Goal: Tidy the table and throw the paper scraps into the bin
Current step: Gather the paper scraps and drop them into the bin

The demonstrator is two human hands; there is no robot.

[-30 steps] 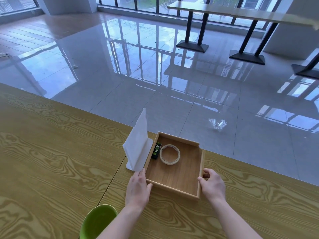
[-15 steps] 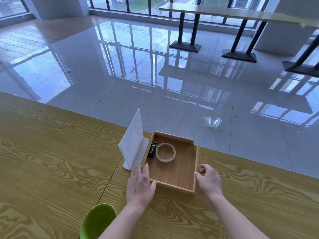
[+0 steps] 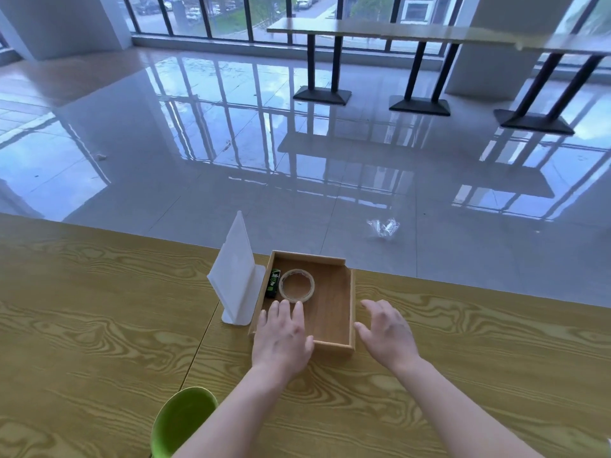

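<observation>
A shallow wooden tray (image 3: 351,299) sits near the far edge of the yellow wood-grain table (image 3: 99,325). Inside it lie a roll of clear tape (image 3: 296,285) and a small green and black box (image 3: 273,282). My left hand (image 3: 281,335) hovers over the tray's near left corner, fingers spread, holding nothing. To the right of the tray, my right hand (image 3: 386,332) is open and off its side wall. A white upright sign stand (image 3: 236,276) stands against the tray's left side. No paper scraps or bin show on the table.
A green chair back (image 3: 182,421) pokes up at the table's near edge. Beyond the table lies a glossy tiled floor with a crumpled clear wrapper (image 3: 383,227) on it. Black-legged tables (image 3: 426,34) stand by the windows.
Both hands have let go of the tray's sides and lifted. My left hand moved over the tray's corner, my right hand drew away to the right. The view tilted upward.
</observation>
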